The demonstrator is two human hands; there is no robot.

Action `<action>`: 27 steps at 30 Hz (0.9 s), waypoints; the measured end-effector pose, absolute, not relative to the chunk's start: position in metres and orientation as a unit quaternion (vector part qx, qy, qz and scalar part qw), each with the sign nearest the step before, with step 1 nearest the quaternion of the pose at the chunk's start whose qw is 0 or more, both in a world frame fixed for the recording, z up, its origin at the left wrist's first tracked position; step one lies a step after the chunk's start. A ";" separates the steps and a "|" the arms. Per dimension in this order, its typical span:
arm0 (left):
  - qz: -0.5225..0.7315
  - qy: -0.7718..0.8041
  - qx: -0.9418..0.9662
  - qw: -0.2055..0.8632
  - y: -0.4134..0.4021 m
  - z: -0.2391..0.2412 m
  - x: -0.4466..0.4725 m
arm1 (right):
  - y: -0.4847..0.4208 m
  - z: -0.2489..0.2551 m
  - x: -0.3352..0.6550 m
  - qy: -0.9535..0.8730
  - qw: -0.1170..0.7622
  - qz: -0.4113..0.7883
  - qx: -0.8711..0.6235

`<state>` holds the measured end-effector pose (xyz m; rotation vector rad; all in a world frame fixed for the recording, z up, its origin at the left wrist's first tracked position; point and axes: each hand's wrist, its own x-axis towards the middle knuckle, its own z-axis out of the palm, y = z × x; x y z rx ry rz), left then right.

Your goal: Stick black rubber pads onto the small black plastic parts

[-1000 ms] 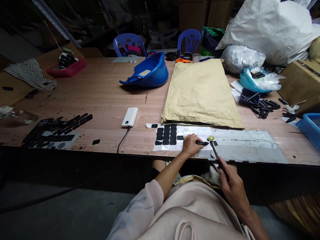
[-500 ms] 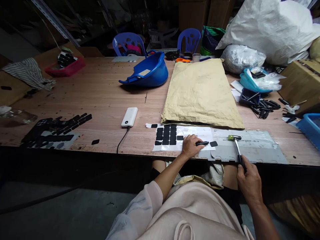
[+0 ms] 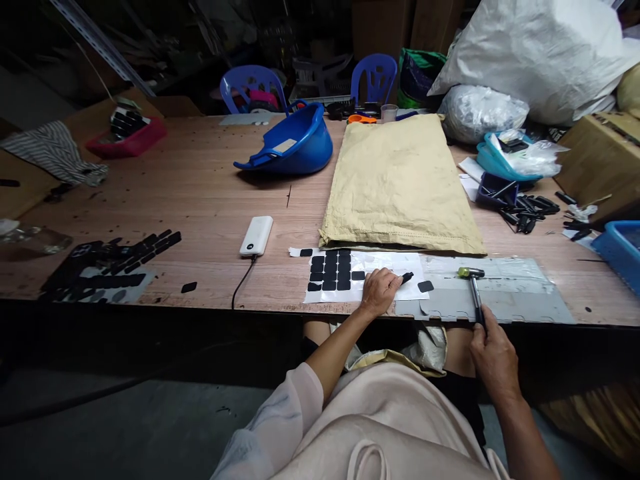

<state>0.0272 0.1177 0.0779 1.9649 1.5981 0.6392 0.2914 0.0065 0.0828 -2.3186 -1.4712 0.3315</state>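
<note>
Head cam, facing fwd & down, wide view, table (image 3: 200, 173) near

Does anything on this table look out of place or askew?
Yes: the blue basin looks tilted, one side of its rim higher than the other. Also, one black piece lies alone left of the white device, away from the rows of black pieces on the white sheet.

Tilted blue basin (image 3: 314, 148) before two purple chairs (image 3: 250, 71)
</note>
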 end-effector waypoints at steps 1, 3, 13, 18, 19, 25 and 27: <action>0.254 0.583 0.727 0.260 0.116 0.078 0.026 | 0.007 0.084 0.291 -0.521 0.184 0.119 -0.825; 0.304 0.550 0.734 0.256 0.105 0.078 0.023 | 0.007 0.085 0.289 -0.519 0.183 0.122 -0.826; 0.222 0.421 0.838 0.269 0.002 0.027 -0.004 | 0.006 0.081 0.290 -0.524 0.198 0.120 -0.819; 0.063 0.565 0.751 0.335 0.003 0.033 0.001 | 0.007 0.077 0.295 -0.533 0.206 0.119 -0.812; 0.065 0.554 0.749 0.357 0.006 0.042 0.002 | 0.007 0.076 0.296 -0.534 0.207 0.117 -0.811; 0.198 0.481 0.741 0.425 0.064 0.103 -0.003 | 0.007 0.075 0.296 -0.534 0.208 0.111 -0.812; 0.216 0.565 0.721 0.339 0.099 0.116 -0.011 | 0.007 0.075 0.295 -0.530 0.204 0.114 -0.815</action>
